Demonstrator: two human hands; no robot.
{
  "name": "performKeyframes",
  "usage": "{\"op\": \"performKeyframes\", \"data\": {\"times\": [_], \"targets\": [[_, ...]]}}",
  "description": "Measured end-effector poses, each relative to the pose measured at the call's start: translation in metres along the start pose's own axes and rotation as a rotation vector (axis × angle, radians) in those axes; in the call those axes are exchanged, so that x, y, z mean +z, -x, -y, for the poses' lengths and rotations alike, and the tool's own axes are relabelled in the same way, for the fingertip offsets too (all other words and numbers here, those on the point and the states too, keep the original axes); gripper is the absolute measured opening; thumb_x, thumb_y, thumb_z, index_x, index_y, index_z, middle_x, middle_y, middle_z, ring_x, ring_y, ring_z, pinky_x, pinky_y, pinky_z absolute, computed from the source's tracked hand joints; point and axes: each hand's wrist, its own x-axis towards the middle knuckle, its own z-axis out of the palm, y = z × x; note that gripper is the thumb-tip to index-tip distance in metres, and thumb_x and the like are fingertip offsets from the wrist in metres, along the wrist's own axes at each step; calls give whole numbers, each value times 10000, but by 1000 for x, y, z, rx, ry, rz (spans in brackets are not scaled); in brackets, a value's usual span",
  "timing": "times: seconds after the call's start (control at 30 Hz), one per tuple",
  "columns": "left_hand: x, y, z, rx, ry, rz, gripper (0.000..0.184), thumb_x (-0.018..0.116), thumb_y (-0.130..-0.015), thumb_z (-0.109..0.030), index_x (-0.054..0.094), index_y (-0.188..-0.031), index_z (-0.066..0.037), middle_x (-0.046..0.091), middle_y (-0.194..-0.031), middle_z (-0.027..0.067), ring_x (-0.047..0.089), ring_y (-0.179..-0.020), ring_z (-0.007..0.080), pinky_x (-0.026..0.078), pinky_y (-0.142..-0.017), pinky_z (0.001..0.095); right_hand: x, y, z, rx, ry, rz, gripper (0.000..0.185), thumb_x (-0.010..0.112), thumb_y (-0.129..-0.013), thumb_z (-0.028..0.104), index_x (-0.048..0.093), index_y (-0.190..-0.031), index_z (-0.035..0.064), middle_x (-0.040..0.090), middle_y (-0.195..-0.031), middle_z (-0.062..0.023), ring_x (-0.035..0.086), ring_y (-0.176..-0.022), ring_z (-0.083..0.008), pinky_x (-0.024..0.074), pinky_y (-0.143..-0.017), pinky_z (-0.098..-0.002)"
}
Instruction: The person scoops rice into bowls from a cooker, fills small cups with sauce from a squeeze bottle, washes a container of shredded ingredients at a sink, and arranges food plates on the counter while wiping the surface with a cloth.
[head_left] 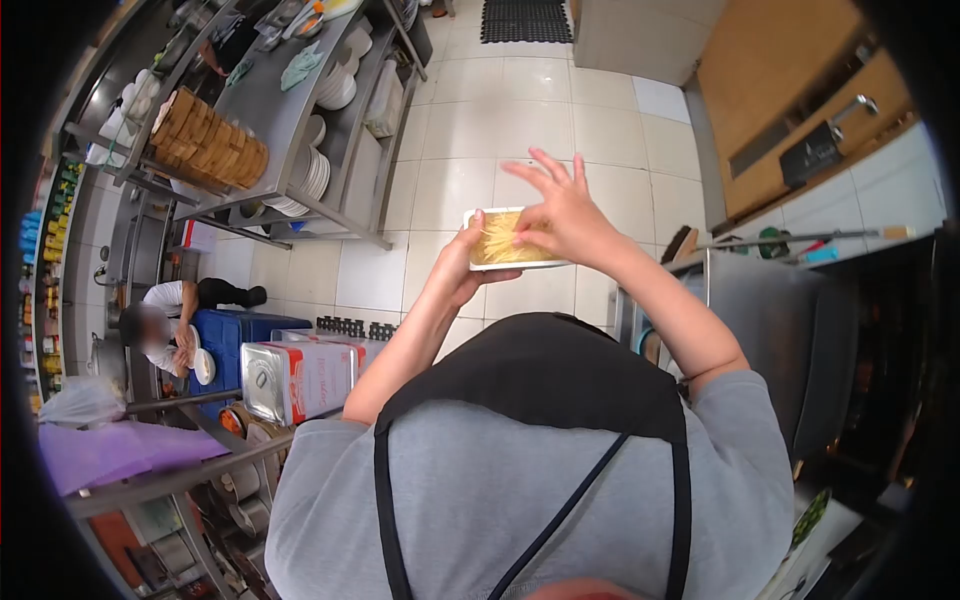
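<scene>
My left hand [460, 268] is closed round the left end of a small white rectangular container [545, 265], thumb on its rim and fingers underneath. Thin pale-yellow strips [494, 240] fill it; whether they are noodles or a shredded vegetable I cannot tell. Over the container's right side is my right hand [572, 222], its thumb and forefinger pinched together on some of the strips while the other fingers stick up. Both hands are held out in front of my black apron [540, 365], above the tiled floor.
At the left a steel shelf [285, 110] carries bamboo steamers [208, 140] and stacked white plates [312, 178]. Another person [165, 310] bends over a blue bin [215, 330] with a white dish. Square tins [300, 378] stand nearby. A steel cabinet [755, 330] is at my right.
</scene>
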Motion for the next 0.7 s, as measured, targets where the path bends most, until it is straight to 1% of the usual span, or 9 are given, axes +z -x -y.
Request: {"op": "performKeyframes", "data": {"times": [0.07, 0.2, 0.27, 0.37, 0.5, 0.57, 0.6, 0.67, 0.7], "targets": [[-6, -31, -24, 14, 23, -50, 513, 350, -907, -444, 334, -1232, -48, 475, -1149, 151, 538, -1010, 267, 512, -763, 463, -10, -40, -27, 8, 78, -109, 184, 704, -653, 252, 671, -785, 128, 299, -1364, -31, 163, -1298, -313, 68, -982, -659], [-26, -96, -75, 49, 51, -89, 501, 337, -910, -445, 342, -1218, -51, 484, -1132, 150, 545, -996, 259, 516, -759, 454, -4, -119, -74, -42, 139, -6, 200, 698, -662, 250, 672, -823, 135, 283, -1372, -34, 155, -1300, -315, 66, -993, -648], [-42, -132, -104, 58, 35, -150, 539, 313, -906, -474, 398, -1211, -38, 510, -1136, 140, 539, -1019, 267, 484, -812, 484, 2, -162, -97, -33, 17, 21, 190, 690, -673, 245, 677, -823, 131, 284, -1370, -35, 157, -1299, -317, 71, -993, -647], [-70, -187, -150, 80, -7, -69, 543, 310, -904, -480, 400, -1210, -41, 510, -1137, 138, 540, -1018, 267, 494, -798, 477, 3, -228, -131, -38, 37, 111, 180, 682, -678, 235, 678, -820, 123, 294, -1365, -38, 158, -1299, -318, 76, -991, -648], [-92, -264, -218, 11, -19, -39, 555, 318, -898, -494, 382, -1221, -47, 507, -1137, 132, 530, -1031, 258, 493, -803, 475, 0, -326, -177, 55, 138, 109, 156, 680, -680, 227, 680, -793, 120, 315, -1352, -38, 169, -1295, -315, 86, -993, -640], [-102, -304, -253, -11, -28, -4, 556, 322, -896, -497, 372, -1229, -55, 505, -1139, 123, 528, -1034, 244, 494, -800, 470, 2, -365, -204, 80, 202, -27, 134, 682, -675, 226, 677, -758, 120, 335, -1337, -35, 182, -1290, -311, 94, -992, -639], [-108, -326, -270, -10, -61, 2, 555, 323, -896, -497, 371, -1231, -57, 503, -1144, 121, 528, -1034, 239, 493, -801, 467, -1, -383, -216, 95, 200, -27, 134, 682, -675, 226, 677, -758, 120, 335, -1337, -35, 182, -1290, -311, 94, -992, -639], [-115, -364, -300, -29, -108, 15, 554, 325, -896, -497, 370, -1232, -59, 501, -1149, 118, 528, -1034, 235, 492, -803, 464, -6, -415, -241, 161, 172, -190, 124, 686, -668, 226, 671, -723, 117, 354, -1323, -30, 196, -1284, -308, 95, -985, -647], [-115, -381, -316, -46, -93, 37, 552, 325, -897, -496, 373, -1231, -60, 503, -1150, 115, 529, -1036, 231, 491, -806, 462, -12, -428, -254, 178, 171, -198, 124, 686, -668, 226, 671, -723, 117, 354, -1323, -30, 196, -1284, -308, 95, -985, -647]]}}
